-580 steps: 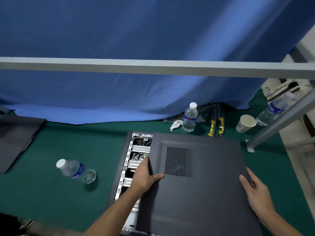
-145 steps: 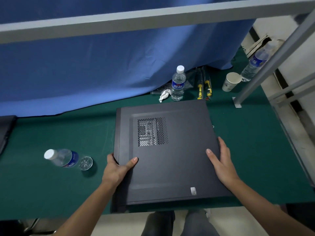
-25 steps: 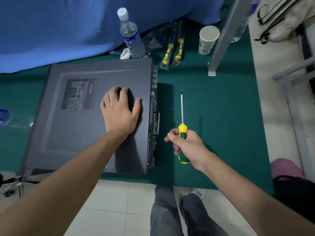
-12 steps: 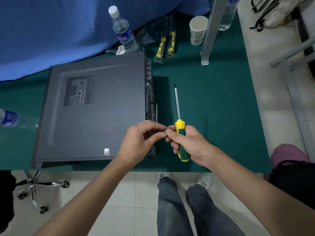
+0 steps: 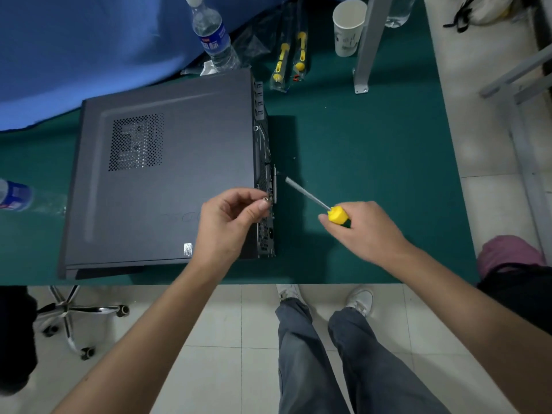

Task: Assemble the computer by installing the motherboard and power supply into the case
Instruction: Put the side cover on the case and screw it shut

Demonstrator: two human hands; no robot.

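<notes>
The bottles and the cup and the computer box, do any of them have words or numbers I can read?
None can be read.
Upright water bottle: blue label with white characters, too blurred.
Lying bottle at the left edge: blue and red label, blurred.
Paper cup: dark print, too small.
Computer case: small sticker near its front edge and a faint embossed logo, both unreadable.

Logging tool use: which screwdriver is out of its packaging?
The screwdriver gripped by the right hand; the two packaged screwdrivers lie by the paper cup.
</notes>
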